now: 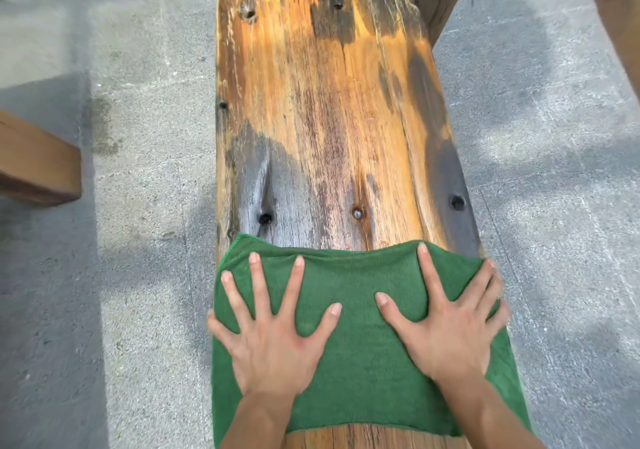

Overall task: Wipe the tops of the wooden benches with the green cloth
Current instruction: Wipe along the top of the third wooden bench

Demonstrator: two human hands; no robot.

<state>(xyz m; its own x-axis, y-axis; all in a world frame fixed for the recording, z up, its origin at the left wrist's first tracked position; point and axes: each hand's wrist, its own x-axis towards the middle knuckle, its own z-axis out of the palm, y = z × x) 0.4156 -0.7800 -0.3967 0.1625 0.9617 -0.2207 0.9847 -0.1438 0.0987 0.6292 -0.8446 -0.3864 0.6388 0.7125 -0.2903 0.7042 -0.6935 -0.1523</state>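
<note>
Weathered wooden bench (pixel 332 112) with glossy orange-brown varnish, rough grey worn patches and dark knot holes; soft, matt, finely knitted green cloth (pixel 360 351); rough, speckled grey concrete floor (pixel 145 206) around.

Both forearms are cut off by the bottom edge. The green cloth (pixel 360 344) hides the bench top (pixel 329 119) beneath the left hand (pixel 273 344) and right hand (pixel 450 337); its bottom left corner also runs off frame. Beyond the fingertips the bench continues past the top edge, far end unseen. The right hand's outer fingers are motion-blurred. Left of the left hand, a wooden block (pixel 34 168) is cropped by the frame edge.
</note>
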